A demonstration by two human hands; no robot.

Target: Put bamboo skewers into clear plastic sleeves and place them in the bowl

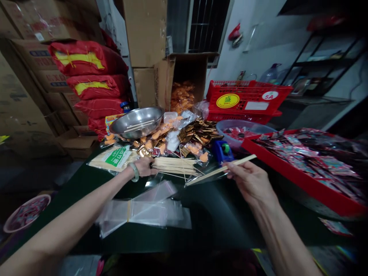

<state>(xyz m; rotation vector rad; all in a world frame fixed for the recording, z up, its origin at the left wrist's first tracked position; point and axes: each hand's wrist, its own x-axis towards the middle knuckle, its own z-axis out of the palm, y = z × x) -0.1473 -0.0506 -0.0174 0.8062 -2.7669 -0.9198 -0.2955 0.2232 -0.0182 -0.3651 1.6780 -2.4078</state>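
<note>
My right hand (pixel 248 176) pinches a few thin wooden sticks (pixel 218 171) in a clear sleeve, slanting down to the left. At the left end of a pile of loose sticks (pixel 175 165) is my left hand (pixel 143 166), a bracelet at its wrist; its fingertips are blurred and what they grip is hard to make out. Behind that hand lies a packet of sticks with a green label (pixel 117 156). Clear plastic sleeves (pixel 143 211), bound by a band, lie nearer on the dark green table (pixel 212 226).
A steel bowl (pixel 138 122), orange pieces (pixel 165 128) and gold wrappers (pixel 198 132) stand behind the sticks. A blue tape dispenser (pixel 222 152) is near my right hand. Farther right are a plastic basin (pixel 244 128), a red box of packets (pixel 310 157) and a red crate (pixel 247 99).
</note>
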